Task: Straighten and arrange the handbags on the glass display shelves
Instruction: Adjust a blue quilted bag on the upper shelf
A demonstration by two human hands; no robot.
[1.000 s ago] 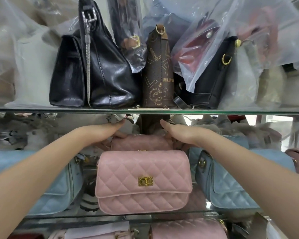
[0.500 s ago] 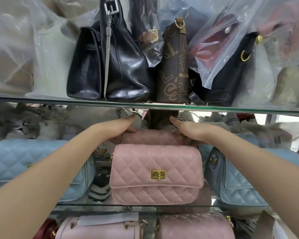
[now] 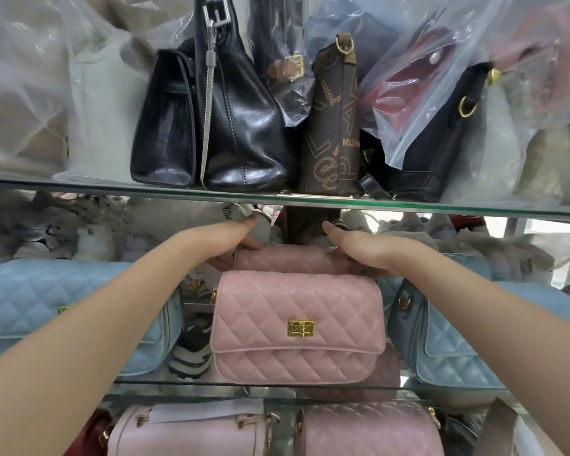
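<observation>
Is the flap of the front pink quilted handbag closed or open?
Closed. The pink quilted leather handbag has its flap lying flat over the front, with the gold metal clasp in place.

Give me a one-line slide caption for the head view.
Left hand and right hand hold the rear pink bag behind the front pink bag on a glass shelf.
</observation>
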